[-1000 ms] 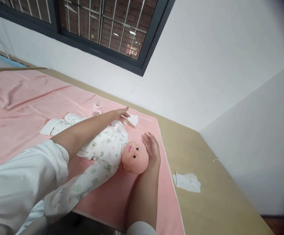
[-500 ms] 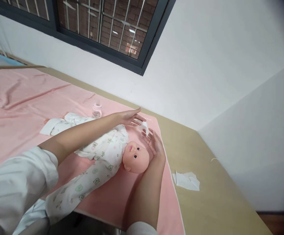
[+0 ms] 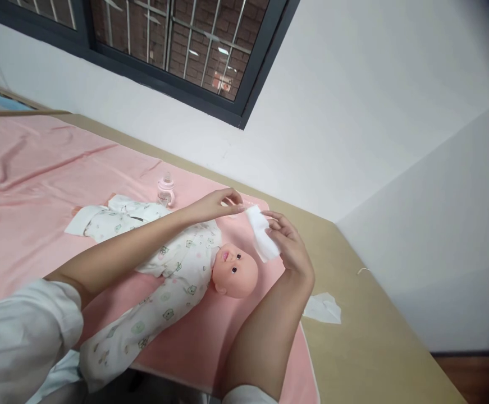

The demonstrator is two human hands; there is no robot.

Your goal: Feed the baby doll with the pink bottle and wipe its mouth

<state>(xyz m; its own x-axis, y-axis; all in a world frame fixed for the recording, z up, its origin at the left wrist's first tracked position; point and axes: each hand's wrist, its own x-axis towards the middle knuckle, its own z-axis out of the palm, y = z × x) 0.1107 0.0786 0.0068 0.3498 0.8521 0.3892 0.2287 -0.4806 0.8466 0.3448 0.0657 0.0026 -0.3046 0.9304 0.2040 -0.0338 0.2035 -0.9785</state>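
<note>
A baby doll [image 3: 231, 272] in a white printed sleepsuit lies on its back on a pink blanket [image 3: 37, 185]. Above and to the right of its head, both my hands hold one white tissue [image 3: 261, 240] in the air. My left hand [image 3: 219, 203] pinches the tissue's upper corner with thumb and fingers. My right hand [image 3: 290, 247] grips its lower edge from the other side, fingers curled. My left forearm stretches across over the doll's body.
A small pink baby bottle [image 3: 165, 191] stands on the blanket behind the doll. A crumpled white tissue [image 3: 323, 308] lies on the tan table [image 3: 366, 348] to the right. White walls meet in a corner beyond, under a dark-framed window [image 3: 244, 106].
My left hand picked the tissue up off the blanket and carried it right. My right hand left the doll's head, rose and took hold of the tissue's other edge.
</note>
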